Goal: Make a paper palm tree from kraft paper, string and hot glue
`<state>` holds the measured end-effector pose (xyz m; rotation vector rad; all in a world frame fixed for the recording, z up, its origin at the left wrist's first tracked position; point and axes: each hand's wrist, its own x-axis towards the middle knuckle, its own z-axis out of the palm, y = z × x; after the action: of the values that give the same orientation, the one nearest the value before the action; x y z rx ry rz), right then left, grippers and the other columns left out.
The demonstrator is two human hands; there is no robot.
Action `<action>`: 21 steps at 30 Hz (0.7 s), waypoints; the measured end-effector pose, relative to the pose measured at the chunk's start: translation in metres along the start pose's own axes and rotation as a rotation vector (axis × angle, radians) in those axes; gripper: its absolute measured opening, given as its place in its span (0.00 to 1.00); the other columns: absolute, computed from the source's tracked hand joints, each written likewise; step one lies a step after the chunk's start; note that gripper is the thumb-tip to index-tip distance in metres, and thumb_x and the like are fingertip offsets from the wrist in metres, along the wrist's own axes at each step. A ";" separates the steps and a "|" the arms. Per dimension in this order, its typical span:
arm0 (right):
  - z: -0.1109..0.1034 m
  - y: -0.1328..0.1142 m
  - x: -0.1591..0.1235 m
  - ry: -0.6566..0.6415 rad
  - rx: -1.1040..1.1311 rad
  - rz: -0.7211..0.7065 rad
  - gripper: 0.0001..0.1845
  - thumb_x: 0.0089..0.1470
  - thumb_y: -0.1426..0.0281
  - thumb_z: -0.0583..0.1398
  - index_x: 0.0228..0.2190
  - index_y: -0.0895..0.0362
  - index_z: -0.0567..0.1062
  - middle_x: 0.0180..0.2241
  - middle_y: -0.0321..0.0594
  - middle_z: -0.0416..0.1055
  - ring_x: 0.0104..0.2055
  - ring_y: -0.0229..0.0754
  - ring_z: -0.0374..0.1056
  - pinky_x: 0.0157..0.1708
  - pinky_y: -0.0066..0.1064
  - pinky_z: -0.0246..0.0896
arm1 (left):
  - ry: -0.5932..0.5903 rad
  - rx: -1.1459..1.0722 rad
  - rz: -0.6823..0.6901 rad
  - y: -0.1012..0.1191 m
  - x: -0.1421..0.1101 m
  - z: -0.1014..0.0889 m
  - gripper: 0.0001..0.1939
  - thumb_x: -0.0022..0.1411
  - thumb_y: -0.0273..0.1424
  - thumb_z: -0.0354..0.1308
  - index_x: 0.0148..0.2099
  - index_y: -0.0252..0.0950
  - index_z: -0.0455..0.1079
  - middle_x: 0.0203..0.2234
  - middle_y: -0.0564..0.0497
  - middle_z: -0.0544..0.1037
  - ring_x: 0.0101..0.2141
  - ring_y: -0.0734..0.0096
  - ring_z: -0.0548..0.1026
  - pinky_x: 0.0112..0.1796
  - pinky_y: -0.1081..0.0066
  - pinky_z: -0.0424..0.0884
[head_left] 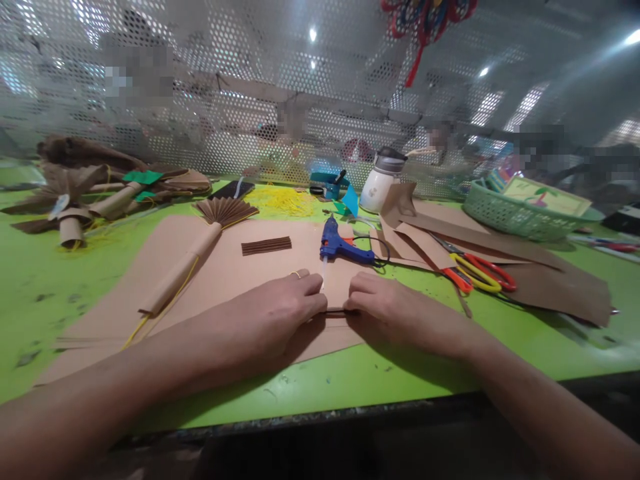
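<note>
The table's (425, 380) front edge runs below the forearms; a band of green surface shows between it and the stacked paper (150, 267), widening toward the left. The left hand (287, 307) and right hand (387, 303) meet near the paper's front edge. The fingers of both are curled nearly closed, pinching a narrow brown strip (335, 311) at its two ends, with only its middle showing between them. Just beyond stands one blue glue gun (345, 248); left of it lie one pleated piece (267, 246) and one fan (183, 272) on a rolled stem. Rightward are scissors (477, 272) with yellow and red handles, and one basket (515, 213). One white bottle (379, 185) stands behind, its small mark illegible.
</note>
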<state>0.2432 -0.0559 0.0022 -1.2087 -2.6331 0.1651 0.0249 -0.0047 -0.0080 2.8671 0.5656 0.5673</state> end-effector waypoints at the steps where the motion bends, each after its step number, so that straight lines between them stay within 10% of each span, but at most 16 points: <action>1: 0.002 0.000 0.000 0.009 -0.024 0.006 0.05 0.57 0.76 0.55 0.31 0.58 0.70 0.32 0.39 0.65 0.35 0.40 0.60 0.35 0.32 0.56 | -0.026 0.011 -0.014 0.002 0.000 -0.003 0.09 0.63 0.26 0.49 0.34 0.36 0.70 0.30 0.49 0.68 0.29 0.69 0.65 0.32 0.68 0.60; 10: 0.011 -0.001 0.003 0.203 -0.065 -0.049 0.09 0.57 0.77 0.54 0.26 0.59 0.70 0.27 0.39 0.60 0.30 0.39 0.55 0.28 0.30 0.53 | -0.161 -0.384 -0.485 -0.008 0.017 -0.024 0.14 0.58 0.27 0.44 0.34 0.35 0.72 0.25 0.54 0.74 0.27 0.71 0.69 0.28 0.74 0.60; 21: 0.011 -0.003 0.006 0.339 -0.033 -0.137 0.10 0.60 0.77 0.52 0.32 0.61 0.73 0.30 0.44 0.64 0.33 0.43 0.58 0.30 0.34 0.57 | -0.291 -0.559 -0.525 -0.008 0.017 -0.022 0.16 0.60 0.37 0.48 0.28 0.34 0.70 0.22 0.53 0.72 0.25 0.72 0.65 0.27 0.74 0.58</action>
<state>0.2348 -0.0532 -0.0065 -0.9634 -2.4153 -0.1002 0.0280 0.0115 0.0160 2.1043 0.8944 0.1735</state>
